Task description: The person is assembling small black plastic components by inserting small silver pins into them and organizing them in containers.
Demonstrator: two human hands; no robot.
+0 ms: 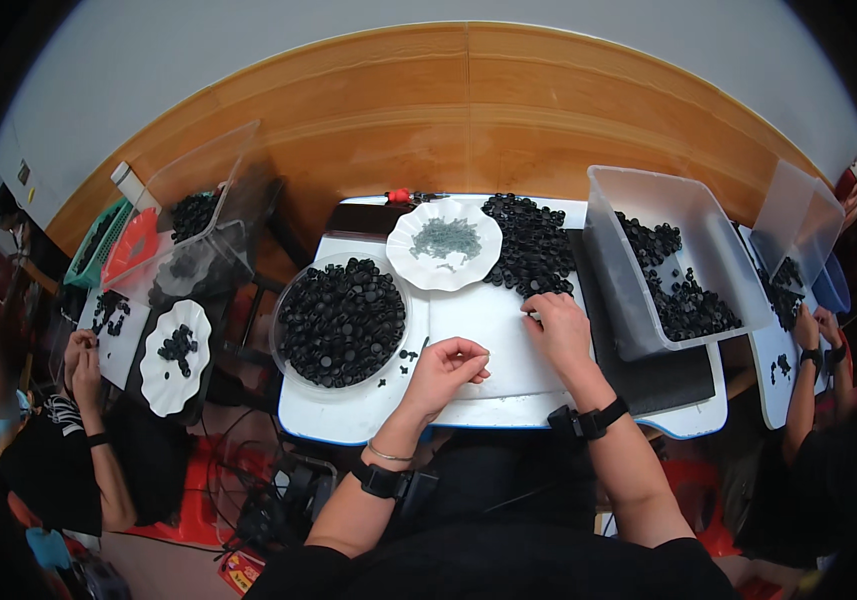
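Parts (525, 240), round black plastic, are presumably heaped for reach. Right hand (561, 330) and left hand (448, 374) are pinched, contents unclear.

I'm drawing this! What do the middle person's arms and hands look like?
The left hand and right hand are bare. Each wrist has a black strap with a boxy gadget; the left also has a thin silvery bracelet. The short sleeves are black.

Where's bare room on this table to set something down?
Bare white tabletop lies between the left hand and right hand, in front of the scalloped plate. The black mat is bare in front of the clear bin. Crowded: round bowl, black-piece heap, loose pieces by the left hand.
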